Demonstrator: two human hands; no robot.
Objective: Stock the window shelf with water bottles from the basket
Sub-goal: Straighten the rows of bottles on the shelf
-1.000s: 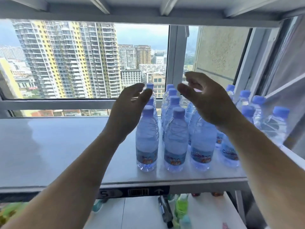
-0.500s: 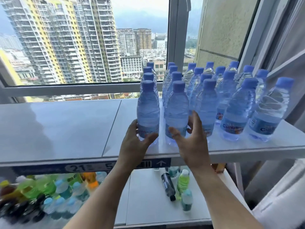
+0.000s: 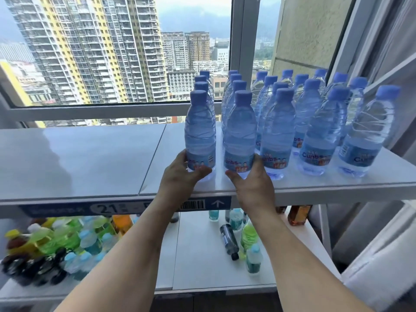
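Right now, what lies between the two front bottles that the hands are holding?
Nothing: in the head view a bare strip of shelf shows between the left-hand bottle and the right-hand bottle.

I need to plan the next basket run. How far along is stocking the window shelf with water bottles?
Done: rows of upright water bottles fill the right part of the shelf. In hand: the left hand and right hand each grip the base of a front bottle. Left: the shelf's left part is bare. The basket is out of view, so remaining stock is unknown.
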